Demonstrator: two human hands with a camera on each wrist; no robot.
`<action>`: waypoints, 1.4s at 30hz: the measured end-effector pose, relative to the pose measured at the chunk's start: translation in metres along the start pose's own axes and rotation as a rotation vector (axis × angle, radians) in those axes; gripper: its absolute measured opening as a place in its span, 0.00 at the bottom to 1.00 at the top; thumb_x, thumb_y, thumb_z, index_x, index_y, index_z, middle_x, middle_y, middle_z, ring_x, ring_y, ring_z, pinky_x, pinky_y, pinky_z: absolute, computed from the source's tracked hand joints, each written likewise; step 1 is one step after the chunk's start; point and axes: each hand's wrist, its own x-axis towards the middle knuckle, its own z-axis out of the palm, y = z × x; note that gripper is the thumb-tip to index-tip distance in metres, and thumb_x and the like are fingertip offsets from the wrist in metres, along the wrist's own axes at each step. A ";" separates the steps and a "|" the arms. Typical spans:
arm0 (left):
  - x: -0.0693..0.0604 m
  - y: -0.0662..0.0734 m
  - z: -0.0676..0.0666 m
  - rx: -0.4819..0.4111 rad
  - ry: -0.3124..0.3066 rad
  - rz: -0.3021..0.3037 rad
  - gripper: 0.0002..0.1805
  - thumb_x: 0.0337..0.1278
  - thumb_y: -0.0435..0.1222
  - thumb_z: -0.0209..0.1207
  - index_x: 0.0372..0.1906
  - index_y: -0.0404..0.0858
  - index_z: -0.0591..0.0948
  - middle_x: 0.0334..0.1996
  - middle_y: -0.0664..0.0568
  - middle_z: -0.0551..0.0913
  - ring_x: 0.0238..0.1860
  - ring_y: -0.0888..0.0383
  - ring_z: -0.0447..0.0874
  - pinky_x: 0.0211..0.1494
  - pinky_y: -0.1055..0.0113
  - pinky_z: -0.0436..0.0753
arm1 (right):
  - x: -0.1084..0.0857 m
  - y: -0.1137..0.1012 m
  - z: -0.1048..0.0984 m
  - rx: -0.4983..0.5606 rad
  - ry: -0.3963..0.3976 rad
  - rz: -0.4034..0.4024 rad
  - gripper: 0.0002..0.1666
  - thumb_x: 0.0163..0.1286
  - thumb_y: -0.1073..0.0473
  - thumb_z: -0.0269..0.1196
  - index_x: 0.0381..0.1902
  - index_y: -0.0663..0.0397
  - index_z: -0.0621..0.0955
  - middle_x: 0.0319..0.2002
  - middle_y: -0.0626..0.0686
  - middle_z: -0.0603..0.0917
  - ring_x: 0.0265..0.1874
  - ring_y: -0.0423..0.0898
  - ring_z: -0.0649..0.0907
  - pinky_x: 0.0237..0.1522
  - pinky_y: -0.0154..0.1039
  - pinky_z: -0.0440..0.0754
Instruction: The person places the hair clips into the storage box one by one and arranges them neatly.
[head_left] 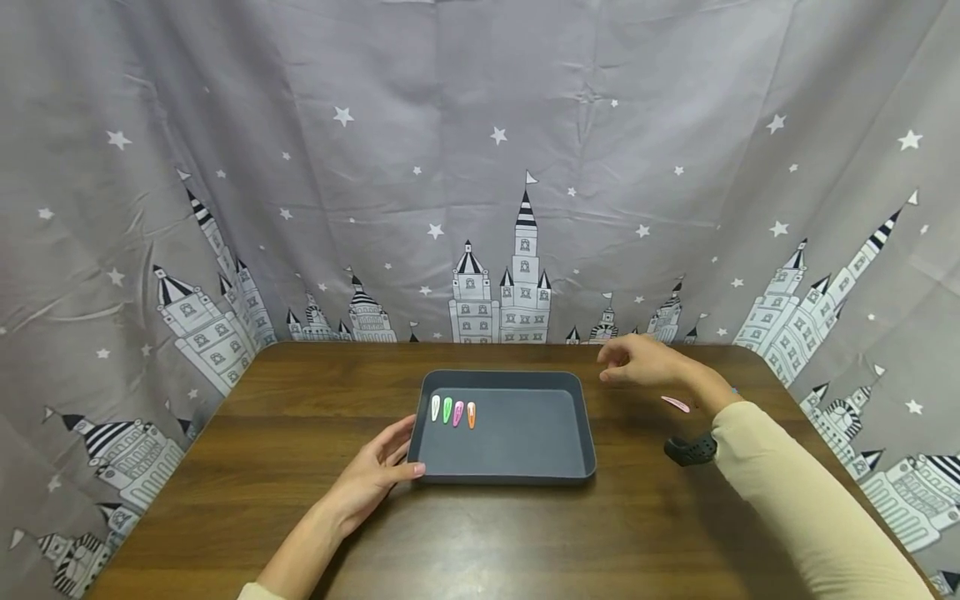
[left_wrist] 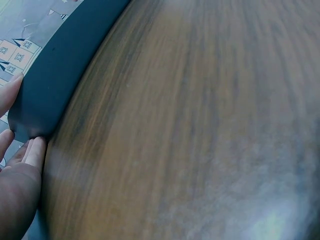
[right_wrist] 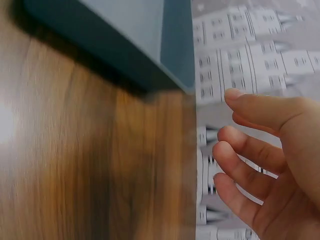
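Note:
A shallow dark grey tray lies on the table. In its left part is a row of snap hair clips: white, green, pink and orange. My left hand grips the tray's front left corner, its thumb on the rim and its fingers along the outer side wall. Over the table's back right, apart from the tray, my right hand hovers with loosely bent fingers and nothing in them. Another pink hair clip rests on the table by the right forearm.
The brown wooden table ends at a grey curtain printed with castles and stars. A black wrist device hangs at the right wrist. A small blue bit shows behind the right forearm, mostly hidden.

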 end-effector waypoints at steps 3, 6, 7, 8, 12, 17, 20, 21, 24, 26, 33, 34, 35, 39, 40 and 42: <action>0.000 0.000 0.000 0.002 -0.003 0.001 0.46 0.60 0.23 0.67 0.80 0.37 0.59 0.81 0.42 0.55 0.80 0.44 0.50 0.74 0.53 0.60 | -0.012 0.012 -0.010 -0.040 0.034 0.040 0.15 0.71 0.56 0.69 0.50 0.59 0.85 0.35 0.46 0.85 0.38 0.45 0.82 0.46 0.49 0.79; -0.001 0.001 -0.001 0.003 0.004 -0.001 0.46 0.60 0.23 0.67 0.80 0.37 0.58 0.81 0.42 0.55 0.80 0.44 0.50 0.74 0.53 0.60 | -0.023 0.023 -0.019 -0.057 0.065 0.077 0.17 0.72 0.54 0.69 0.50 0.60 0.85 0.37 0.47 0.85 0.40 0.48 0.84 0.47 0.53 0.80; -0.001 0.001 -0.001 0.003 0.008 -0.002 0.46 0.60 0.23 0.67 0.80 0.37 0.58 0.81 0.42 0.54 0.80 0.43 0.50 0.75 0.53 0.60 | -0.027 0.027 -0.022 -0.057 0.071 0.089 0.17 0.72 0.54 0.69 0.50 0.61 0.85 0.38 0.48 0.86 0.42 0.50 0.84 0.48 0.55 0.81; -0.001 0.001 -0.001 0.005 0.010 -0.003 0.46 0.60 0.23 0.67 0.80 0.37 0.58 0.81 0.42 0.54 0.80 0.43 0.49 0.75 0.53 0.59 | -0.031 0.031 -0.024 -0.053 0.074 0.101 0.18 0.72 0.54 0.68 0.51 0.62 0.84 0.40 0.49 0.87 0.43 0.51 0.85 0.48 0.56 0.81; -0.001 0.001 -0.003 0.011 0.014 -0.001 0.46 0.61 0.23 0.67 0.80 0.37 0.58 0.81 0.42 0.54 0.80 0.43 0.49 0.75 0.52 0.60 | -0.048 0.050 -0.033 -0.021 0.087 0.144 0.19 0.72 0.55 0.68 0.52 0.66 0.83 0.43 0.53 0.88 0.45 0.55 0.85 0.49 0.58 0.81; -0.001 0.000 -0.002 0.015 0.018 -0.009 0.46 0.60 0.23 0.67 0.80 0.37 0.59 0.80 0.42 0.56 0.79 0.44 0.52 0.72 0.58 0.65 | -0.071 0.074 -0.038 -0.045 0.133 0.201 0.18 0.72 0.56 0.68 0.49 0.68 0.83 0.41 0.54 0.87 0.43 0.54 0.84 0.46 0.55 0.80; -0.001 0.000 -0.002 0.024 0.022 -0.012 0.46 0.60 0.23 0.68 0.80 0.38 0.60 0.80 0.43 0.56 0.79 0.44 0.53 0.71 0.60 0.66 | -0.085 0.086 -0.038 -0.095 0.171 0.233 0.17 0.72 0.56 0.68 0.47 0.68 0.83 0.40 0.56 0.87 0.42 0.56 0.84 0.44 0.55 0.80; -0.001 0.000 -0.001 0.023 0.021 -0.010 0.46 0.60 0.23 0.67 0.80 0.38 0.60 0.80 0.43 0.56 0.79 0.44 0.53 0.71 0.60 0.66 | -0.089 0.090 -0.038 -0.103 0.182 0.243 0.17 0.71 0.57 0.68 0.46 0.68 0.83 0.39 0.56 0.87 0.41 0.57 0.84 0.43 0.55 0.80; -0.001 0.000 -0.001 0.019 0.015 -0.001 0.46 0.60 0.23 0.67 0.80 0.37 0.60 0.80 0.42 0.56 0.79 0.43 0.53 0.73 0.57 0.64 | -0.101 0.101 -0.035 -0.094 0.205 0.271 0.15 0.70 0.59 0.68 0.44 0.69 0.83 0.37 0.57 0.87 0.39 0.56 0.83 0.40 0.54 0.80; 0.000 0.000 0.000 0.013 0.007 0.004 0.46 0.60 0.23 0.67 0.80 0.37 0.59 0.80 0.42 0.55 0.79 0.43 0.52 0.73 0.55 0.62 | -0.109 0.109 -0.032 -0.075 0.206 0.278 0.12 0.69 0.63 0.68 0.42 0.70 0.83 0.35 0.57 0.87 0.36 0.53 0.83 0.38 0.51 0.79; 0.000 -0.001 0.000 0.001 0.000 -0.002 0.46 0.60 0.22 0.67 0.80 0.37 0.59 0.81 0.42 0.55 0.80 0.44 0.52 0.73 0.55 0.62 | -0.129 0.132 -0.014 -0.008 0.170 0.271 0.07 0.66 0.72 0.65 0.41 0.71 0.83 0.29 0.51 0.84 0.27 0.46 0.79 0.30 0.41 0.77; 0.000 -0.001 0.000 0.002 0.000 -0.003 0.46 0.60 0.22 0.67 0.80 0.37 0.59 0.81 0.42 0.55 0.80 0.44 0.51 0.73 0.56 0.63 | -0.130 0.133 -0.012 -0.012 0.171 0.272 0.07 0.66 0.71 0.65 0.41 0.70 0.83 0.28 0.51 0.84 0.26 0.46 0.79 0.29 0.41 0.76; 0.000 -0.001 0.000 0.002 0.000 -0.004 0.46 0.60 0.23 0.67 0.80 0.37 0.58 0.81 0.42 0.55 0.80 0.44 0.51 0.73 0.56 0.63 | -0.131 0.135 -0.010 -0.022 0.174 0.268 0.07 0.66 0.70 0.66 0.41 0.69 0.84 0.29 0.51 0.84 0.26 0.46 0.80 0.30 0.42 0.76; -0.001 0.000 -0.001 0.003 -0.006 -0.001 0.47 0.60 0.23 0.67 0.81 0.36 0.57 0.81 0.41 0.54 0.80 0.44 0.51 0.73 0.57 0.63 | -0.130 0.137 -0.007 -0.104 0.207 0.250 0.04 0.64 0.68 0.69 0.36 0.64 0.84 0.29 0.50 0.85 0.29 0.46 0.80 0.34 0.46 0.76; 0.000 0.000 -0.001 0.003 -0.008 0.000 0.47 0.60 0.23 0.67 0.81 0.36 0.57 0.81 0.41 0.54 0.80 0.44 0.51 0.73 0.57 0.63 | -0.129 0.137 -0.006 -0.126 0.215 0.247 0.04 0.64 0.67 0.70 0.35 0.62 0.84 0.29 0.49 0.85 0.29 0.45 0.79 0.34 0.47 0.76; 0.000 0.000 -0.001 0.002 -0.008 -0.002 0.47 0.60 0.23 0.67 0.81 0.37 0.58 0.81 0.41 0.54 0.80 0.44 0.51 0.73 0.57 0.63 | -0.127 0.138 -0.005 -0.151 0.221 0.246 0.04 0.64 0.66 0.70 0.32 0.59 0.83 0.28 0.48 0.83 0.29 0.45 0.78 0.34 0.48 0.75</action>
